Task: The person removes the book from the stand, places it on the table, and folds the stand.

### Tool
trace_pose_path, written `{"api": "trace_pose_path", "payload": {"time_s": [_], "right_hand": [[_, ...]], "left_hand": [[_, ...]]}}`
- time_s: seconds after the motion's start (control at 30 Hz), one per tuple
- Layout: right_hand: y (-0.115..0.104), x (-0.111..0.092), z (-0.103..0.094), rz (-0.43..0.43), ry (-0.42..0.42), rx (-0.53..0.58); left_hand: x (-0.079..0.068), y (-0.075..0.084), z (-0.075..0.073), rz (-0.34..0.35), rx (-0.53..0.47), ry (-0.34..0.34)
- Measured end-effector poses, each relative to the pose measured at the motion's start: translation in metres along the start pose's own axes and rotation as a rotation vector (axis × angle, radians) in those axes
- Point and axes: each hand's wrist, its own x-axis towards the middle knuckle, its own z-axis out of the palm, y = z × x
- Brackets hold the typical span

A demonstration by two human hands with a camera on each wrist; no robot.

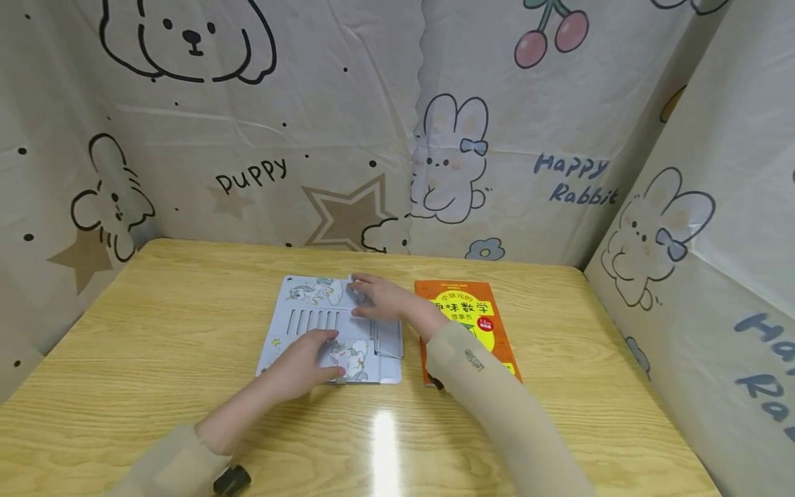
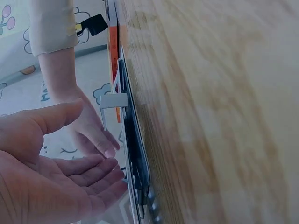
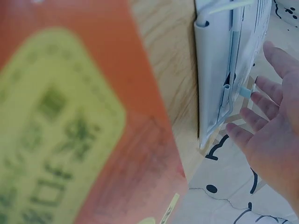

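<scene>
A flat, pale folding book stand (image 1: 323,322) printed with unicorns lies on the table, slotted in its middle. My left hand (image 1: 308,362) hovers at its near part, thumb and fingers spread apart around the lower unicorn picture. In the left wrist view that hand (image 2: 60,177) shows a bare palm, fingertips close to the stand's face (image 2: 133,149). Over the far right part of the stand is my right hand (image 1: 385,298). Seen from the right wrist, its fingers (image 3: 268,105) are loosely extended beside a small light-blue tab (image 3: 245,92) on the stand (image 3: 215,84).
An orange book (image 1: 456,297) with a yellow cover panel lies right of the stand, partly under my right forearm. The wooden table (image 1: 155,331) ends at a cartoon-printed cloth (image 1: 248,124) behind and on both sides.
</scene>
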Motion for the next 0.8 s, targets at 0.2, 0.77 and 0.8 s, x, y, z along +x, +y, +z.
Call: {"api": "trace_pose_path", "payload": {"time_s": [0.2,0.77,0.8], "right_hand": [[0.000,0.003,0.002,0.007,-0.019,-0.013],[0.000,-0.053,-0.038,-0.031,0.076,0.109],[0.000,-0.058,-0.042,-0.031,0.088,0.110]], "left_hand": [[0.000,-0.002,-0.004,0.002,0.010,0.022],[0.002,-0.007,-0.048,0.027,0.012,0.101],[0.002,-0.008,-0.050,0.028,0.014,0.109]]}}
